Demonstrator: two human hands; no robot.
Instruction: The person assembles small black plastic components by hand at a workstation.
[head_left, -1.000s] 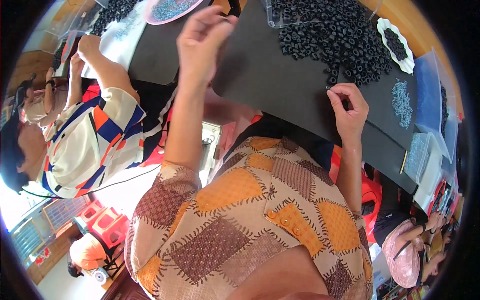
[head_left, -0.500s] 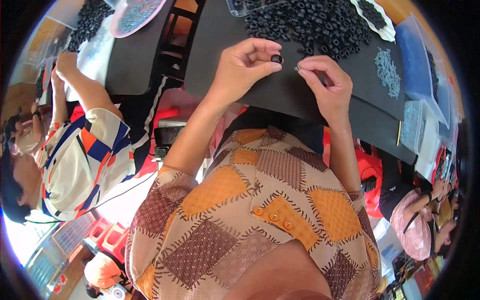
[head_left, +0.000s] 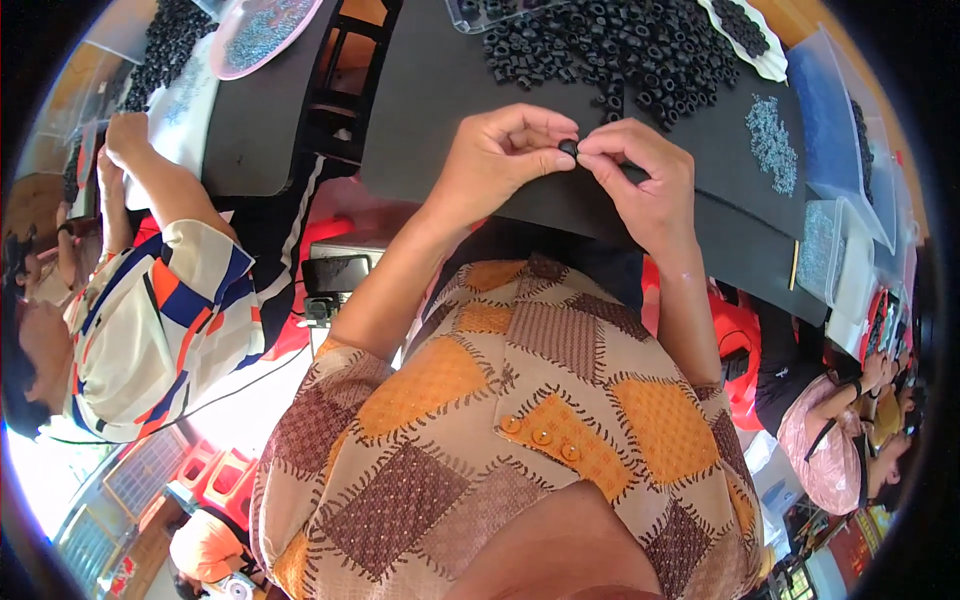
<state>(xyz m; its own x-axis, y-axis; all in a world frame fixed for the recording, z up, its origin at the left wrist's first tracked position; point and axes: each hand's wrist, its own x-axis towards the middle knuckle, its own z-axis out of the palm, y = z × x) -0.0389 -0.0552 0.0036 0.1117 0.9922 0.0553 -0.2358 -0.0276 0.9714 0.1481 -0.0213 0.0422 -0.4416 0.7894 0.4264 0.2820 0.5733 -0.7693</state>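
My left hand [head_left: 505, 150] pinches a small round black plastic part [head_left: 568, 148] between thumb and fingertips. From the right, my right hand [head_left: 645, 175] meets it, its thumb and forefinger pressed together against the part's side. Whatever those right fingertips hold is hidden now; half a second ago a tiny clear or metallic piece showed there. Both hands are just above the near part of the dark table [head_left: 420, 150]. Beyond them lies a big heap of similar black parts [head_left: 620, 50], many with a hole through them.
Small bluish clear pieces [head_left: 772, 145] lie in a pile on the right, near a blue-tinted plastic bin [head_left: 845, 130] and a smaller clear box [head_left: 822, 250]. A white scalloped dish [head_left: 770, 65] holds black pieces. At the left, a co-worker [head_left: 165, 310] sits by another table.
My hands have come together and slightly nearer to me. The right fingertips, apart from the black part before, now touch it.
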